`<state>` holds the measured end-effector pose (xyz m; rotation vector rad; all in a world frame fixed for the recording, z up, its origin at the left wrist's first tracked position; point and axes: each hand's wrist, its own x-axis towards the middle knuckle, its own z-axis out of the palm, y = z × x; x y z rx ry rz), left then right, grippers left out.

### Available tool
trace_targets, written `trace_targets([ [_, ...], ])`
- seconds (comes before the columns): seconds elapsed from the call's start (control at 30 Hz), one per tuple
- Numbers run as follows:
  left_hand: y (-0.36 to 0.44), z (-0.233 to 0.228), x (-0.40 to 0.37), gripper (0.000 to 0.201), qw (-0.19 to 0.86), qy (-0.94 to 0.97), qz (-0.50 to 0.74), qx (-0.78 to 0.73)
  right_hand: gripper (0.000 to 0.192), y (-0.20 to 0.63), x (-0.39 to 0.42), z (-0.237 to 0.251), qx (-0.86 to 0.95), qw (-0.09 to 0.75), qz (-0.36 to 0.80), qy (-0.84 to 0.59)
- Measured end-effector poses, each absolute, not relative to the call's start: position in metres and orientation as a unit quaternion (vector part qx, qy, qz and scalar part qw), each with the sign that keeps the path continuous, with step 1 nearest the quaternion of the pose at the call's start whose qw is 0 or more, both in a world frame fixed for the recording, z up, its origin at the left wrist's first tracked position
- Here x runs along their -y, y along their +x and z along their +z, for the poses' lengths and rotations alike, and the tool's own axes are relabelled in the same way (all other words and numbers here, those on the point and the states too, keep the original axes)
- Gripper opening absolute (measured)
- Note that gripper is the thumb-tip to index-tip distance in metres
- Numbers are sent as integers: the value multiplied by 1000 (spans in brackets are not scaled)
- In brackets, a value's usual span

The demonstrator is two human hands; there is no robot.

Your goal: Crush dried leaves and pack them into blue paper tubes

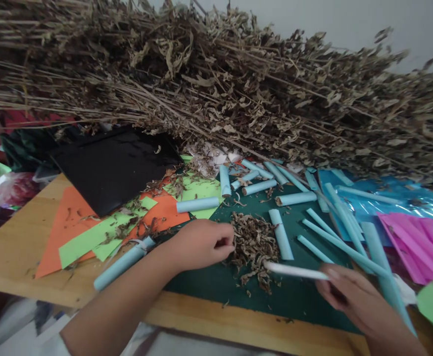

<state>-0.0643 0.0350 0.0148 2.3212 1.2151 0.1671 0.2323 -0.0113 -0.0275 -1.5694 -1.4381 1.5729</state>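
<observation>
R hand (353,291) pinches white stick (298,270) firmly, tip at approx. 4 o'clock on dried-leaf pile (253,240); L hand (201,244) loosely curled at 9, contents unclear. Seemingly partway: blue rolls (296,199), 12–2 o'clock, some apparently filled; loose leaf remains.

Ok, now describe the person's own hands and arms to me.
Both hands, left and right, are bare: no gloves, and no rings, watch or bracelet that I can see. The forearms are uncovered too. What looks like a pale sleeve edge shows by the left elbow; the right arm leaves the picture with no sleeve in view.
</observation>
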Motion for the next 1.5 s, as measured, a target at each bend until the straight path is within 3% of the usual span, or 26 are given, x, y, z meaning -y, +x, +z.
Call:
trace_targets([
  [0.17,-57,6,-38,14,245,828,97,-495,47,230,9,-26,523,295,573,-558],
  [0.3,-62,8,-39,20,226,827,124,-499,45,227,7,-24,538,238,557,-587],
  [0.4,-67,10,-42,23,210,820,142,-512,48,224,6,-24,522,287,578,-558],
  [0.53,-69,9,-44,22,196,832,133,-501,46,225,5,-25,535,239,559,-587],
  [0.6,-68,8,-42,20,195,858,107,-462,47,226,4,-26,525,263,574,-571],
  [0.67,-66,9,-39,31,186,887,74,-417,47,228,4,-27,522,275,574,-568],
  [0.77,-62,8,-35,63,159,905,40,-393,46,229,2,-27,539,235,543,-600],
  [0.87,-60,4,-33,75,146,905,20,-399,48,229,0,-26,524,277,560,-579],
  [1.0,-59,-2,-34,73,141,908,-2,-395,47,228,-3,-23,549,225,512,-622],
  [1.13,-61,-4,-36,69,126,911,-4,-393,50,231,-2,-22,534,284,543,-582],
  [1.27,-60,-3,-37,63,119,911,-16,-395,47,237,-3,-22,566,228,493,-621],
  [1.4,-58,-3,-37,56,121,908,-8,-401,49,238,-6,-21,552,274,541,-573],
  [1.5,-57,-4,-37,53,121,904,-4,-411,46,235,-5,-21,563,234,519,-599],
])
